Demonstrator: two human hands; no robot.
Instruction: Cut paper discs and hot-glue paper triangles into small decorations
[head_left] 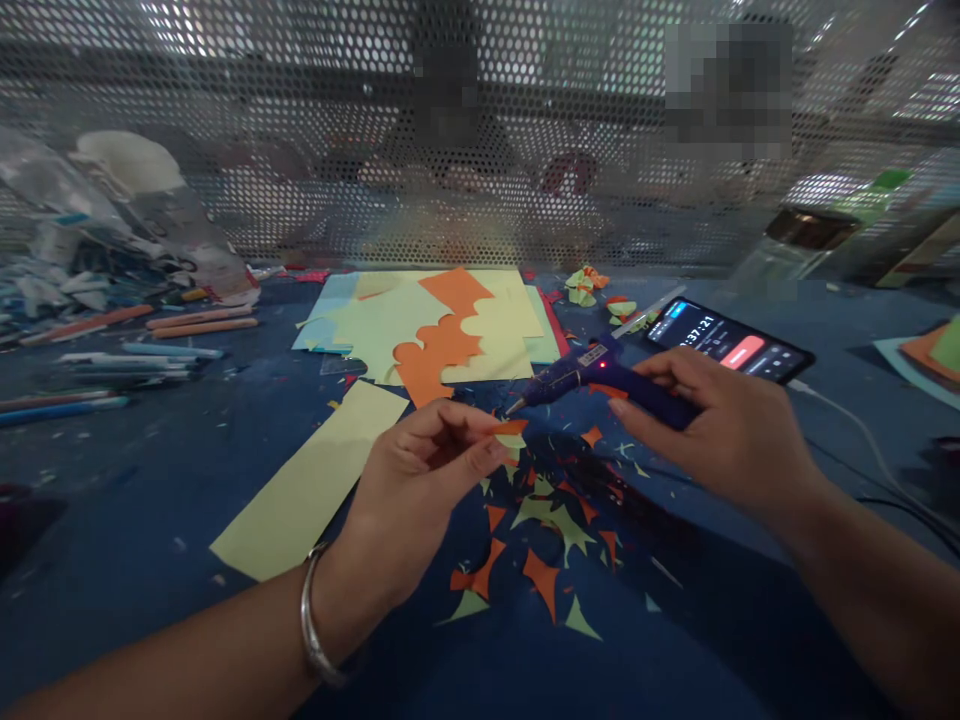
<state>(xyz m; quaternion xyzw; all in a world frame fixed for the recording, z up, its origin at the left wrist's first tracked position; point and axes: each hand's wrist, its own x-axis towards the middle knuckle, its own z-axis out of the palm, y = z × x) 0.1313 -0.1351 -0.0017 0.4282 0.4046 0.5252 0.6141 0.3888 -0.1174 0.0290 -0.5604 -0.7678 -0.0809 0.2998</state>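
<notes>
Between thumb and fingers, my left hand pinches a small piece of orange and pale green paper. My right hand is closed on the handle of a blue hot glue gun, whose red light is lit. The gun's metal nozzle points down and left, close above the paper piece; whether it touches I cannot tell. Below the hands lie scattered orange and green paper scraps. A long pale yellow paper strip lies beside my left hand.
Behind the hands sits a stack of coloured sheets with cut orange paper on it. A phone with a cable lies at right, near a lidded jar. Pens and a bottle are at left. A perforated metal screen closes off the back.
</notes>
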